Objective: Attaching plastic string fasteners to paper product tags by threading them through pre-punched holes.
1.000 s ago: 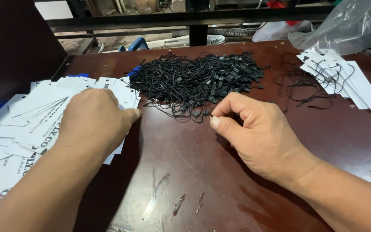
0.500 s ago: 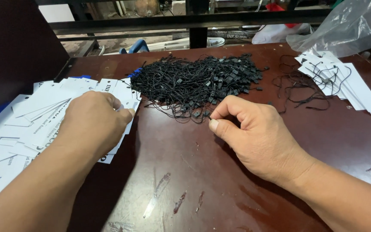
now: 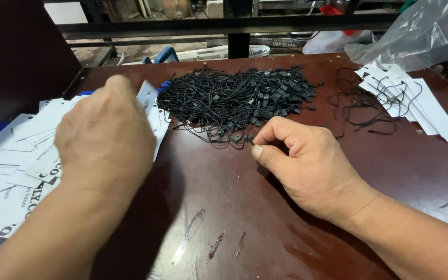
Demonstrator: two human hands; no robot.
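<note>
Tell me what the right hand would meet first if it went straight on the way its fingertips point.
Probably the heap of black string loops with small plastic locks: the right hand points up-left, pinched fingertips at the heap's near edge. Whether they already touch a strand is unclear.

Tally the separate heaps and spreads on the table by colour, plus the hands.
White card tags: 2 spreads, left and right
Black string loops: 2, main heap and loose tangle
Hands: 2, left hand and right hand
Total: 6
</note>
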